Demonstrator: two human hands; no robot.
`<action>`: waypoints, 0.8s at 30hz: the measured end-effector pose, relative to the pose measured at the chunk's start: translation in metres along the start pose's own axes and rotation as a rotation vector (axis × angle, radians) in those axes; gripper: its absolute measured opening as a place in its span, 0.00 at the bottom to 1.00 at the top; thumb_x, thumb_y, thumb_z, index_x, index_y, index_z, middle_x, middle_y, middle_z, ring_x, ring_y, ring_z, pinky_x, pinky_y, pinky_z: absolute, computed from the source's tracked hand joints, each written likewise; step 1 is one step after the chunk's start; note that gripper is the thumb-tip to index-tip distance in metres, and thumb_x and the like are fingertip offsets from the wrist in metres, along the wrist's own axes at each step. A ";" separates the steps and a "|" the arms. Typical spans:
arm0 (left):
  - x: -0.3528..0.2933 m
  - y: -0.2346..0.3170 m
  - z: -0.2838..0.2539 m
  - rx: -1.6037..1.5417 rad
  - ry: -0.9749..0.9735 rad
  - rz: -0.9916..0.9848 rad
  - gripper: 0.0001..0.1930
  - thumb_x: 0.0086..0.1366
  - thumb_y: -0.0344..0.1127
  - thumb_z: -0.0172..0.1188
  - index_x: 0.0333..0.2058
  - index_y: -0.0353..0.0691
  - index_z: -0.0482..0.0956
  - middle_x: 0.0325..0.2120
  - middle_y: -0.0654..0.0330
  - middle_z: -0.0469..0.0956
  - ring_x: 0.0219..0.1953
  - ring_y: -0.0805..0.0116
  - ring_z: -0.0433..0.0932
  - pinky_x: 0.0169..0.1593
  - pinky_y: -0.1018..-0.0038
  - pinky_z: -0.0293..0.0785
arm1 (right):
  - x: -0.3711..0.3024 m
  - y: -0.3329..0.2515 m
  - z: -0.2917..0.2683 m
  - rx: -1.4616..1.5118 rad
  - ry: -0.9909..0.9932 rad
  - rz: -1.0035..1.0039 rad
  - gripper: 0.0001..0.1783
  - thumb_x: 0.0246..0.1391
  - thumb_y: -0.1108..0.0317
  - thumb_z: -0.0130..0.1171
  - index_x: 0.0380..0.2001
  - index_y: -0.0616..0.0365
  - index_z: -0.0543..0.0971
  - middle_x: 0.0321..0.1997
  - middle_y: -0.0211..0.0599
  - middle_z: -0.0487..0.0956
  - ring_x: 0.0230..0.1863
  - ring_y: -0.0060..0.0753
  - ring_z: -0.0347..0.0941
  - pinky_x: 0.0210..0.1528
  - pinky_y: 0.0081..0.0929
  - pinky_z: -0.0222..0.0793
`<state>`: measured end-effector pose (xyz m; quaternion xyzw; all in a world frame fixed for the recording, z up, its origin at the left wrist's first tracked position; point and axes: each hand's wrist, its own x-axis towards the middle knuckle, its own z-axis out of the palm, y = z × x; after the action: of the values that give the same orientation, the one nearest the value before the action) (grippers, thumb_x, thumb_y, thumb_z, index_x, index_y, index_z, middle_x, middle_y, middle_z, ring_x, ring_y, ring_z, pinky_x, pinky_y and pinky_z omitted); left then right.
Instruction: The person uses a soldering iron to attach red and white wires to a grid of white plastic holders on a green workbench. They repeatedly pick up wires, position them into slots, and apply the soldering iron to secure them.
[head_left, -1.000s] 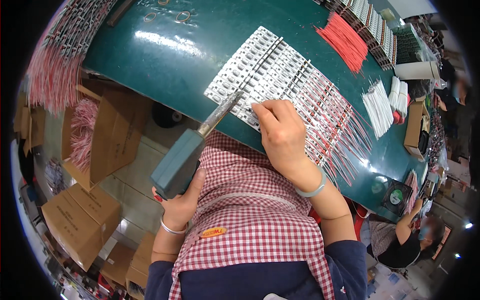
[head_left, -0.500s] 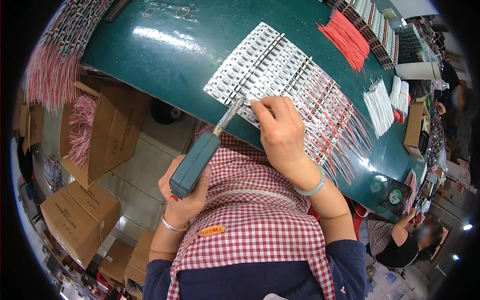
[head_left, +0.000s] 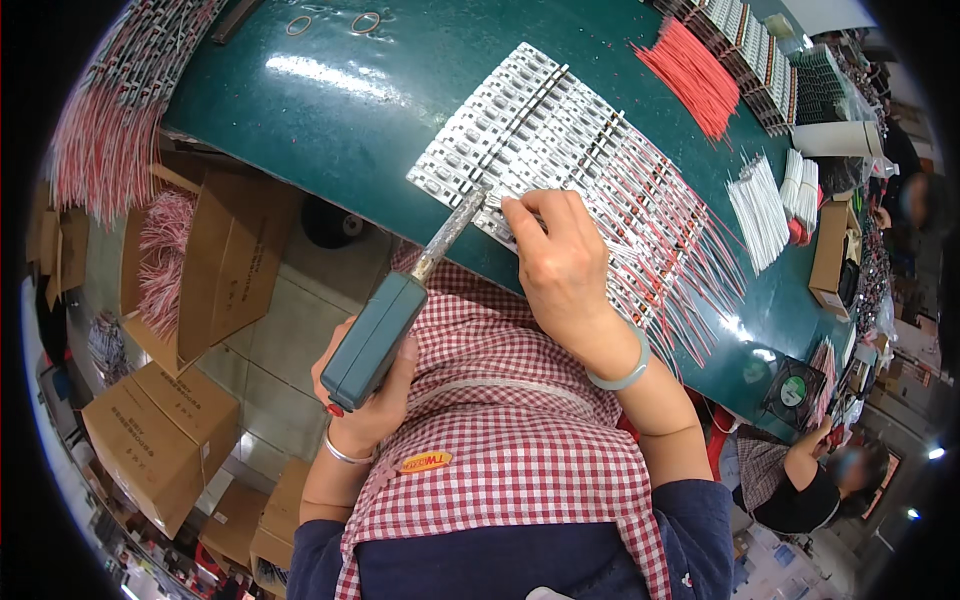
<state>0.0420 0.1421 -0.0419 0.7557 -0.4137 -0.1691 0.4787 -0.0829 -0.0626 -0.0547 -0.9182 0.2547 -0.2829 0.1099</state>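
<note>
My left hand (head_left: 375,400) is closed round the handle of a green, box-bodied hand tool (head_left: 375,340) with a long silvery barrel. The barrel's tip rests at or just above the near edge of a panel of white plastic holders (head_left: 500,110), laid in rows on the table. Right beside that tip, my right hand (head_left: 565,255) has thumb and index finger pinched together over the holders. Whatever lies between these fingertips is too small to make out. Red and white wires (head_left: 700,270) trail from the panel's right side, beyond my right hand.
Red wires (head_left: 690,80) and white wire bundles (head_left: 757,215) lie on the green table (head_left: 330,130). Stacked panels (head_left: 735,50) stand at the far right, near a small fan (head_left: 790,390). Cardboard boxes (head_left: 235,260) stand at left; another person (head_left: 800,480) sits at right.
My left hand and the tool have shifted slightly down and to the left, the tip sliding a little left along the holders. The right hand has barely moved.
</note>
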 end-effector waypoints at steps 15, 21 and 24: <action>-0.004 -0.003 -0.004 -0.008 0.004 0.024 0.13 0.53 0.22 0.68 0.39 0.28 0.81 0.35 0.49 0.82 0.32 0.62 0.83 0.37 0.74 0.78 | -0.007 -0.007 0.002 0.071 0.034 0.004 0.15 0.41 0.84 0.63 0.37 0.64 0.81 0.34 0.39 0.77 0.34 0.40 0.73 0.34 0.33 0.72; -0.002 -0.002 -0.003 0.020 -0.020 0.028 0.12 0.53 0.21 0.68 0.38 0.28 0.81 0.35 0.50 0.82 0.32 0.61 0.83 0.38 0.73 0.78 | -0.007 -0.007 0.001 0.070 0.015 0.006 0.15 0.41 0.84 0.63 0.37 0.64 0.81 0.34 0.39 0.77 0.35 0.39 0.73 0.35 0.33 0.72; 0.000 0.001 -0.003 0.034 -0.024 0.034 0.11 0.52 0.21 0.67 0.36 0.28 0.80 0.34 0.50 0.81 0.32 0.61 0.83 0.38 0.73 0.78 | -0.006 -0.007 -0.001 0.077 -0.001 0.010 0.15 0.42 0.84 0.62 0.37 0.64 0.81 0.35 0.39 0.77 0.35 0.40 0.73 0.35 0.33 0.72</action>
<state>0.0436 0.1436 -0.0396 0.7546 -0.4348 -0.1630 0.4637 -0.0852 -0.0537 -0.0544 -0.9120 0.2483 -0.2916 0.1467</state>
